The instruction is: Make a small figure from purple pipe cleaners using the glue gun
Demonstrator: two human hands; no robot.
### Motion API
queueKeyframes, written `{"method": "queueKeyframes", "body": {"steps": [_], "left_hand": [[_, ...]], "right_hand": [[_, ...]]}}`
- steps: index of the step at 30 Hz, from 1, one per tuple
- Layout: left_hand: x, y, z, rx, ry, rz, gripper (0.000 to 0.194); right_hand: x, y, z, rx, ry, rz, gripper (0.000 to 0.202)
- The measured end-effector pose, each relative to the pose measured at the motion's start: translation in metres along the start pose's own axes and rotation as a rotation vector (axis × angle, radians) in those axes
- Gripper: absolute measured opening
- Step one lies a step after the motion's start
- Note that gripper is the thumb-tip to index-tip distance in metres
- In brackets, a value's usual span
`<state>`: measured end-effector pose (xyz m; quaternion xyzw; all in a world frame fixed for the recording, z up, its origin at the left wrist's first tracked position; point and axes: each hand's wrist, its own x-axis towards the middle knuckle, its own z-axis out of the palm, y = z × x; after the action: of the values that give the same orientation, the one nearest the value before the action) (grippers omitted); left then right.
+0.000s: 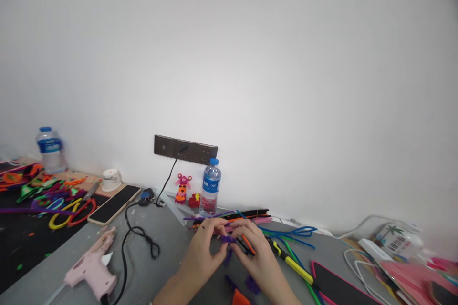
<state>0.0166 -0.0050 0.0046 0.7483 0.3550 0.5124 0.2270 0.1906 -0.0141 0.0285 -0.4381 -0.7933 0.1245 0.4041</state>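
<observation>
A small purple fuzzy piece (227,239) is pinched between the fingertips of both hands above the grey table. My left hand (206,248) grips it from the left, with a dark ring on one finger. My right hand (252,248) has its thumb and fingers on the other side of it. Just below hangs or lies a purple strand; which one I cannot tell. Under the wrists lie an orange piece (240,298) and a purple tuft (252,284). Orange and black stems show behind my right hand's fingers.
A pink glue gun (92,269) with a black cord, a phone (114,204) and scissors (72,213) lie left. A water bottle (210,188) and pink-orange figure (182,188) stand by the wall. Coloured stems and a yellow-black tool (293,263) lie right.
</observation>
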Motion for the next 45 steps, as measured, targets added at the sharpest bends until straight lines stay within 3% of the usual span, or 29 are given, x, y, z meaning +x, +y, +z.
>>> {"method": "queueKeyframes", "body": {"steps": [10,19,29,45], "left_hand": [[0.003,0.004,0.001,-0.074,0.085,-0.06,0.036],[0.01,0.01,-0.007,-0.081,0.032,-0.03,0.013],[0.01,0.008,-0.011,0.021,0.03,-0.012,0.013],[0.012,0.005,-0.009,-0.073,0.035,-0.086,0.009]], "right_hand": [[0.0,0.003,0.001,0.068,0.004,0.013,0.008],[-0.001,0.004,0.0,0.025,0.013,0.008,0.01],[0.001,-0.002,-0.006,-0.023,0.02,-0.005,0.014],[-0.001,0.002,-0.01,-0.043,0.009,-0.002,0.01]]}}
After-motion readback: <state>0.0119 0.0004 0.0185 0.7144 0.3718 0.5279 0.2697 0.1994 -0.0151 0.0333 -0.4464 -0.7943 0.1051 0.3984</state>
